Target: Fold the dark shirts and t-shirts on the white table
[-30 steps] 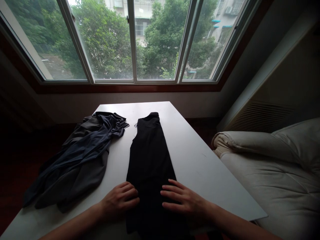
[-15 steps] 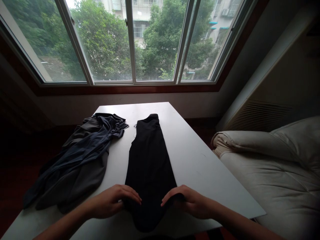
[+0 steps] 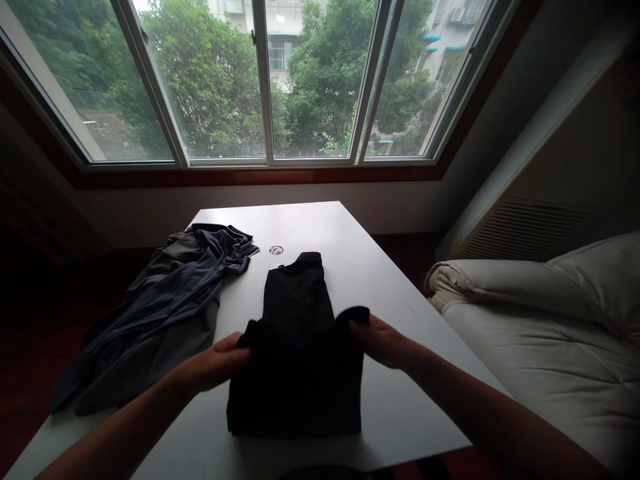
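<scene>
A black shirt (image 3: 297, 387), folded to a narrow strip with a collar-like band at its far end, lies on the white table (image 3: 400, 393). Its near end is raised and bent over toward the far end. On the left, my left hand (image 3: 220, 362) pinches the lifted edge between thumb and fingers. Across from it, my right hand (image 3: 384, 339) grips the other corner, where the cloth curls up over the fingers. Some fingertips of both hands are hidden by the dark fabric.
A loose heap of navy and grey clothes (image 3: 165, 313) covers the table's left side and hangs past its edge. A small round mark (image 3: 276, 251) shows beyond the shirt. A cream sofa (image 3: 550, 333) stands to the right, and a window (image 3: 310, 87) is behind the table.
Both hands have risen and moved away from me, carrying the shirt's near end up and over. The shirt's far end has shifted nearer, and the round mark now shows.
</scene>
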Demonstrator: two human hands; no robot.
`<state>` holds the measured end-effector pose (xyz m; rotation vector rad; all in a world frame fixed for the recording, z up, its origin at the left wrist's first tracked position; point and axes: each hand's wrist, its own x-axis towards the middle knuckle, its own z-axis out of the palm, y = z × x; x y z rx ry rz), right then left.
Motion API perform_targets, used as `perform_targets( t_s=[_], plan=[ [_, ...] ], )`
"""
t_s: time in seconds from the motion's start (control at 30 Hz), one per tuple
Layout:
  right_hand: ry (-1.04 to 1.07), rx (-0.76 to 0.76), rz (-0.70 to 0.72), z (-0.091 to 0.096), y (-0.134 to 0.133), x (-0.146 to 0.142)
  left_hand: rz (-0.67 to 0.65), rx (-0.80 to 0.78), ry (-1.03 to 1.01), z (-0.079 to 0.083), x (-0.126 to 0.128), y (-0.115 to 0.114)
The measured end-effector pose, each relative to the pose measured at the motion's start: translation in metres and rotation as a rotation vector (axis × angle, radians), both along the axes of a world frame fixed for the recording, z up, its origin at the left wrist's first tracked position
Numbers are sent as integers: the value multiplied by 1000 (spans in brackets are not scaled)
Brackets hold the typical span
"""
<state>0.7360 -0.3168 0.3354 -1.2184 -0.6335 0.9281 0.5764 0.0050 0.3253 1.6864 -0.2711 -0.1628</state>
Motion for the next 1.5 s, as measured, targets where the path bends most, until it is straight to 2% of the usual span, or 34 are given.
perform_targets(
  t_s=[0.1,0.2,0.3,0.4,0.57,0.67,0.83,0.93,1.03,1.17,1.3,1.5],
  plan=[
    [80,-40,-213,-2,33,42,297,-275,133,-8,42,5],
    [98,-59,-327,-15,58,88,461,-374,191,-16,92,9],
    [52,-97,-378,-36,78,130,562,-366,209,-23,139,11],
    [-86,-206,-477,-59,95,162,606,-347,215,-34,178,13],
    [-414,-332,-646,-83,116,195,664,-338,165,-58,223,23],
    [-539,-381,-694,-88,122,209,715,-212,106,-72,243,32],
    [-758,-579,-745,-98,127,224,815,18,40,-93,262,47],
    [-863,-685,-776,-109,129,226,876,150,-9,-102,265,53],
    [-954,-725,-827,-118,130,226,922,239,-53,-110,264,57],
    [-993,-710,-868,-124,129,229,965,280,-102,-119,260,63],
    [-946,-634,-894,-125,127,230,827,316,-160,-125,257,68],
    [-880,-513,-786,-127,123,229,722,421,-303,-124,253,66]
  ],
)
